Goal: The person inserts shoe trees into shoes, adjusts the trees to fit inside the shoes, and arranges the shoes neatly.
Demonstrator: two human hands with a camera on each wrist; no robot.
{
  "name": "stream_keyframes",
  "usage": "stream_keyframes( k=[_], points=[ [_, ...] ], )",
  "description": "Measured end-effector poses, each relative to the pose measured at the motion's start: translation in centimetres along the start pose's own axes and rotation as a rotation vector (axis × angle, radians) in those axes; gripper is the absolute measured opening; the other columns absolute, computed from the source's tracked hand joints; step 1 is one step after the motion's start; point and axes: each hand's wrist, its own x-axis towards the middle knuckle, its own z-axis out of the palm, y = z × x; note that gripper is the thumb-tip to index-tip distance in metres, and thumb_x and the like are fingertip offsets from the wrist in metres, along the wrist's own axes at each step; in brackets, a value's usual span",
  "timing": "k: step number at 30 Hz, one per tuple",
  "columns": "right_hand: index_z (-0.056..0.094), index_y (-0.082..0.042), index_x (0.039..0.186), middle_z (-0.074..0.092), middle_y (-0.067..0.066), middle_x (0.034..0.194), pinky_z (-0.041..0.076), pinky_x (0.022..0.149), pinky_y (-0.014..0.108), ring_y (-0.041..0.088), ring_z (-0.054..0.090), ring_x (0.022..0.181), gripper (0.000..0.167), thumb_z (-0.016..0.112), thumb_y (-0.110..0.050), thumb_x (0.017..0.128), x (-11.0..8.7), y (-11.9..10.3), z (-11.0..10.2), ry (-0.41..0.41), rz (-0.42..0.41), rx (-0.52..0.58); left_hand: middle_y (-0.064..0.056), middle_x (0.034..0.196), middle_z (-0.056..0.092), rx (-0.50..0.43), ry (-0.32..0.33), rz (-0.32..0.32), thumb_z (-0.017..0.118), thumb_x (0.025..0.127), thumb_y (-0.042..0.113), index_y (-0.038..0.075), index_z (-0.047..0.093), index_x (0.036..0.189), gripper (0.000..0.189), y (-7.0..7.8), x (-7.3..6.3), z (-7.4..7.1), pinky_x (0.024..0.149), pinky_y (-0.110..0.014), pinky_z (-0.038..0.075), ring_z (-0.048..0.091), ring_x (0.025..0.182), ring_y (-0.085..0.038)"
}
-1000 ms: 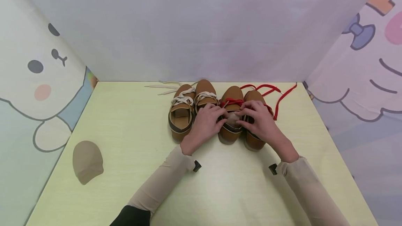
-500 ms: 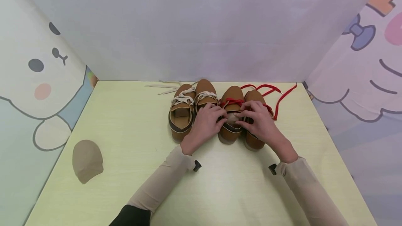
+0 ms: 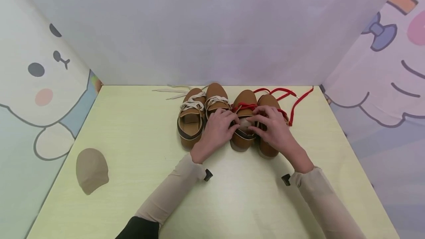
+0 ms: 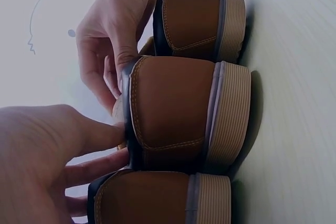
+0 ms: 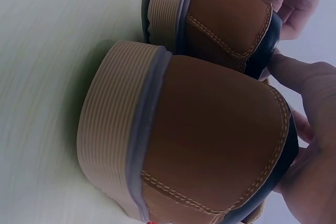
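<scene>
Shoe in smooth tan-brown, third from the left in a row of four, stands flat on its sole with its toe away from the person, and I have it clearest in the left wrist feed. Its heel panel is plain brown, edged with lighter stitching, rising to a dark collar; below runs a grey band, then a thick, cream sole with fine ribs. From the head camera I see a red lace across its front and a pale piece in the opening. The left hand comes in from the left, its thumb and fingers bent and narrowly spaced at the collar; the right hand mirrors it opposite. I cannot tell whether either one pinches the pale piece or only touches the rim. Right of it stands a second red-laced shoe, its loose red ends trailing behind; to the left are two matching shoes with white laces. All four rest at the far side of the pale yellow table, with a beige cap-like item lying well apart on the left.
</scene>
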Motion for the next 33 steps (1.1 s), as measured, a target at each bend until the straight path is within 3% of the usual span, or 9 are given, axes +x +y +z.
stream_keyframes(
  k=[7,15,18,24,33],
  points=[
    [0.073,-0.01,0.12,0.063,0.016,0.128,0.045,0.097,0.057,0.038,0.056,0.117,0.045,0.091,-0.016,0.08,0.14,-0.15,-0.21,-0.023,0.017,-0.035,0.0,0.126,0.071,-0.031,0.004,-0.028,0.078,0.095,0.029,0.018,0.064,0.128,0.037,0.16,0.07,-0.09,0.094,-0.042,0.051,0.06,0.116,-0.025],
    [0.059,-0.007,0.144,0.06,0.018,0.145,0.043,0.109,0.062,0.04,0.054,0.134,0.066,0.087,-0.025,0.086,0.25,-0.12,-0.57,-0.103,0.092,-0.083,-0.002,0.131,0.064,-0.023,0.007,-0.04,0.077,0.096,0.033,0.019,0.064,0.133,0.042,0.35,0.24,-0.03,0.092,-0.042,0.051,0.059,0.118,-0.025],
    [0.058,-0.007,0.146,0.057,0.017,0.15,0.04,0.113,0.064,0.04,0.051,0.139,0.067,0.084,-0.029,0.089,0.3,-0.19,-0.76,-0.148,0.121,-0.109,-0.003,0.135,0.065,-0.004,-0.004,-0.043,0.076,0.096,0.034,0.019,0.064,0.135,0.043,0.49,0.3,-0.13,0.095,-0.044,0.053,0.06,0.122,-0.027],
    [0.057,-0.007,0.148,0.055,0.016,0.154,0.037,0.115,0.064,0.041,0.049,0.143,0.067,0.081,-0.034,0.091,0.46,-0.26,-0.91,-0.209,0.174,-0.144,-0.004,0.139,0.066,0.016,-0.066,-0.112,0.072,0.099,0.041,0.018,0.061,0.142,0.05,0.68,0.51,-0.28,0.1,-0.046,0.053,0.061,0.126,-0.028],
    [0.059,-0.006,0.145,0.054,0.016,0.155,0.036,0.114,0.063,0.041,0.05,0.143,0.064,0.08,-0.037,0.093,0.63,-0.38,-0.89,-0.235,0.21,-0.15,-0.004,0.141,0.065,-0.008,-0.102,-0.155,0.071,0.099,0.042,0.018,0.057,0.145,0.054,0.79,0.69,-0.39,0.101,-0.045,0.053,0.061,0.126,-0.028]
  ],
)
